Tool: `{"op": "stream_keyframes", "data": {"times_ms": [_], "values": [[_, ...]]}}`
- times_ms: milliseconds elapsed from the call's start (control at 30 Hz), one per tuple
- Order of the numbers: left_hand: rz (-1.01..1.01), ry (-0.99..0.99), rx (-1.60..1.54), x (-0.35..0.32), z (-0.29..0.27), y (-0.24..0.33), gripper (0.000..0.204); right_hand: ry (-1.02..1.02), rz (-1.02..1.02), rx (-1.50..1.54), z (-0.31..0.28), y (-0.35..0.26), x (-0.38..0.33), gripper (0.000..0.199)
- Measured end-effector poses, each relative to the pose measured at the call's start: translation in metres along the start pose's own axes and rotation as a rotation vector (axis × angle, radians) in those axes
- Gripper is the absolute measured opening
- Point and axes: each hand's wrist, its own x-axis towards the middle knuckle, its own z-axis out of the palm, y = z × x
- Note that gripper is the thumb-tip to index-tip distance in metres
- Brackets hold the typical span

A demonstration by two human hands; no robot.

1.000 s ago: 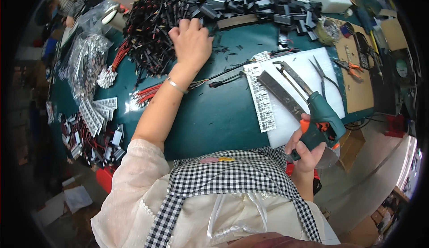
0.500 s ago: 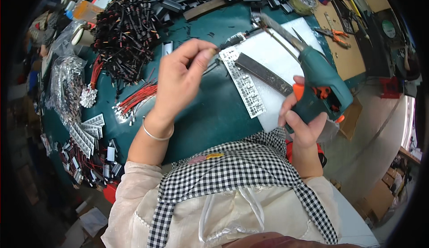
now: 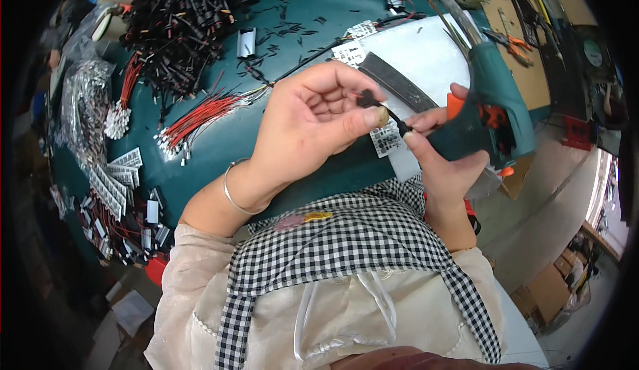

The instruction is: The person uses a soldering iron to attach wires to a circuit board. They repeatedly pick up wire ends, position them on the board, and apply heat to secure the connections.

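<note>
We find the left hand point(image 3: 307, 118) pinching a black cable point(image 3: 391, 114) near the white pad point(image 3: 407, 47). The right hand point(image 3: 442, 167) pinches it further along while gripping a green hand tool point(image 3: 504, 87), presumably steadying the cable from both sides.

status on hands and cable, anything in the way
Left hand pinching black cable. Right hand at its end, gripping green tool. Dark bar just beyond.
</note>
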Motion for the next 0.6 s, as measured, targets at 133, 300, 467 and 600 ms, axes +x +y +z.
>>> {"op": "stream_keyframes", "data": {"times_ms": [133,300,467,600], "values": [[0.204,-0.02,0.113,0.007,-0.004,-0.021,0.022,-0.059,0.047,-0.023,0.005,0.002,-0.01,0.074],[-0.157,-0.152,-0.153,0.003,0.002,-0.019,0.025,-0.018,0.032,0.0,-0.003,-0.001,-0.008,0.064],[-0.355,-0.196,-0.055,-0.002,0.01,-0.016,0.026,0.031,0.023,-0.008,0.0,-0.01,0.006,0.056],[-0.374,-0.267,-0.114,-0.004,0.009,-0.022,0.026,-0.048,0.073,0.1,0.004,-0.011,0.006,0.055]]}}
